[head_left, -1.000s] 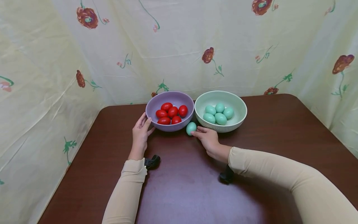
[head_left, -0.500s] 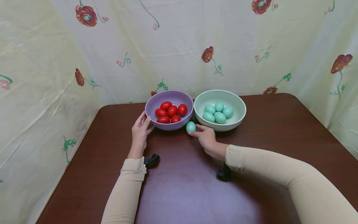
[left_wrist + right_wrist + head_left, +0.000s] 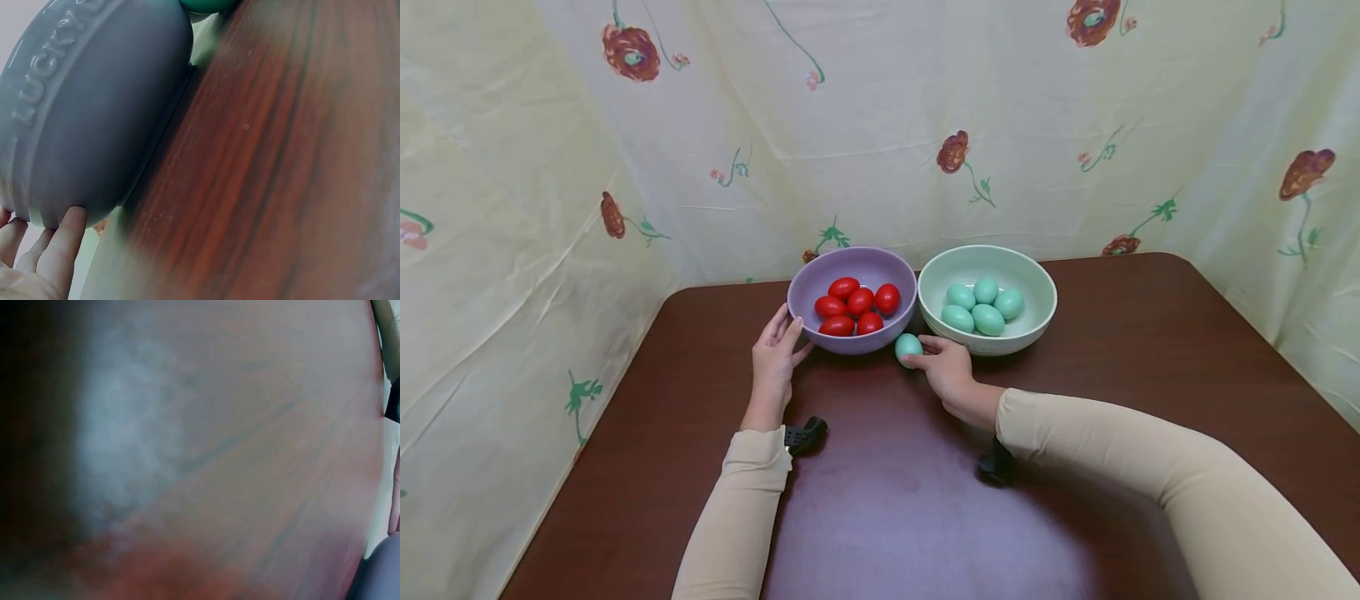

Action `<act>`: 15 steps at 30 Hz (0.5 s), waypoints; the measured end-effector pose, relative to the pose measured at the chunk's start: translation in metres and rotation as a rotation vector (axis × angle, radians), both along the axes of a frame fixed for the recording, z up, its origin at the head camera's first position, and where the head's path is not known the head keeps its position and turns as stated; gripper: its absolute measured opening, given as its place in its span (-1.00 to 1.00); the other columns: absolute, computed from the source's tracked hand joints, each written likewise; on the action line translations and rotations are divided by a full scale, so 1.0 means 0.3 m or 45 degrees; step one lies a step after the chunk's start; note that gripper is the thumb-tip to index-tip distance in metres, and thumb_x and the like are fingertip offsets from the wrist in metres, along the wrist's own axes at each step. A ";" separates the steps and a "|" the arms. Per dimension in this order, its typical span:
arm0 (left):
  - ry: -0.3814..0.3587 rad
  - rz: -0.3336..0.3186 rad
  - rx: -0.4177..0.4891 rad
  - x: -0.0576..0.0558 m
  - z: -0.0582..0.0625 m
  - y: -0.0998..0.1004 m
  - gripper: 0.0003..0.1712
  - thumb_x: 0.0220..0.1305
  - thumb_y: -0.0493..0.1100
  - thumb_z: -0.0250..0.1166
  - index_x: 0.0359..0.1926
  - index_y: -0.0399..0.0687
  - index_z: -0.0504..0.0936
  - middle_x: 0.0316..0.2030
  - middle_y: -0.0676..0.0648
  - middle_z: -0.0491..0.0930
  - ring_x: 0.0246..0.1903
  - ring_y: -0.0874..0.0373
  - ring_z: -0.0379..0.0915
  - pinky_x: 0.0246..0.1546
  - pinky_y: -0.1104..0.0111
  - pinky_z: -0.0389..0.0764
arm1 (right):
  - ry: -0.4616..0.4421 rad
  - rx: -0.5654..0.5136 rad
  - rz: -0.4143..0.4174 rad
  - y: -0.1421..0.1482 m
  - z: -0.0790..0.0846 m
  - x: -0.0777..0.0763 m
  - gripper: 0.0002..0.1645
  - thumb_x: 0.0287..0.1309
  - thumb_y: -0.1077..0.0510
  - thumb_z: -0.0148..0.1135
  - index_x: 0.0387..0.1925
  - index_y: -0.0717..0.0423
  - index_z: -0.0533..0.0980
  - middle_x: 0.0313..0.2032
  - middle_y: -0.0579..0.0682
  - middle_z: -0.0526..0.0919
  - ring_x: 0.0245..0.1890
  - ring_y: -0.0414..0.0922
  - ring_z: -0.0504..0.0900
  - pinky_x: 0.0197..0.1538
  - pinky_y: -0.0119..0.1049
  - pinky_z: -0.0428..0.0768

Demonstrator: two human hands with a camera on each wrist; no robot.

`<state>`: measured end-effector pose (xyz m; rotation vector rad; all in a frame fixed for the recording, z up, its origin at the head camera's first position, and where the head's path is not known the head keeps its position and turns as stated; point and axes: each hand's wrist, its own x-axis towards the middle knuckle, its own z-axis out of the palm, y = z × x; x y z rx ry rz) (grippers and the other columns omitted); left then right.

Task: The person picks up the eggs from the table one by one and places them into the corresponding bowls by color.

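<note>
In the head view a purple bowl [image 3: 805, 283] with several red eggs [image 3: 860, 302] stands beside a pale green bowl [image 3: 1037, 292] with several mint-green eggs [image 3: 988, 319]. At the purple bowl's left side my left hand [image 3: 771, 358] touches the outer wall, thumb by the rim. The left wrist view has its fingers [image 3: 65, 240] extended against that wall, below raised letters. My right hand [image 3: 951, 373] pinches one more mint-green egg [image 3: 907, 348] between thumb and fingers, in front of the gap between the bowls. The right wrist view is mostly blurred.
Both bowls stand near the back edge of a dark brown wooden table [image 3: 880, 500]. A flowered cloth [image 3: 850, 125] hangs behind and along the left. A black strap device [image 3: 805, 436] sits on the left wrist, with another black device [image 3: 995, 462] under the right.
My right hand and its egg have shifted slightly left and toward me. The left hand stays against the purple bowl, and both bowls keep their places. The head view has moved slightly.
</note>
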<state>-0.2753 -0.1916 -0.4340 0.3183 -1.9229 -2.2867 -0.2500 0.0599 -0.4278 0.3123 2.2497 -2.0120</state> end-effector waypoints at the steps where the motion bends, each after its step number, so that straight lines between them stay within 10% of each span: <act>1: -0.001 0.000 -0.002 0.000 -0.001 -0.002 -0.31 0.38 0.00 0.26 0.48 0.13 0.30 0.50 0.00 0.23 0.37 0.06 0.37 0.17 0.10 0.57 | -0.008 0.005 0.006 0.000 0.001 -0.002 -0.37 0.11 0.29 0.39 0.25 0.27 0.49 0.18 0.26 0.61 0.20 0.05 0.55 0.29 -0.11 0.55; 15: -0.017 -0.009 -0.017 0.003 -0.005 -0.005 -0.30 0.39 0.01 0.26 0.49 0.14 0.28 0.51 0.02 0.21 0.40 0.08 0.32 0.20 0.10 0.55 | -0.073 -0.061 0.111 0.071 0.081 0.047 -0.40 0.14 0.15 0.41 0.23 0.14 0.54 0.20 0.11 0.62 -0.02 -0.16 0.67 0.29 -0.15 0.57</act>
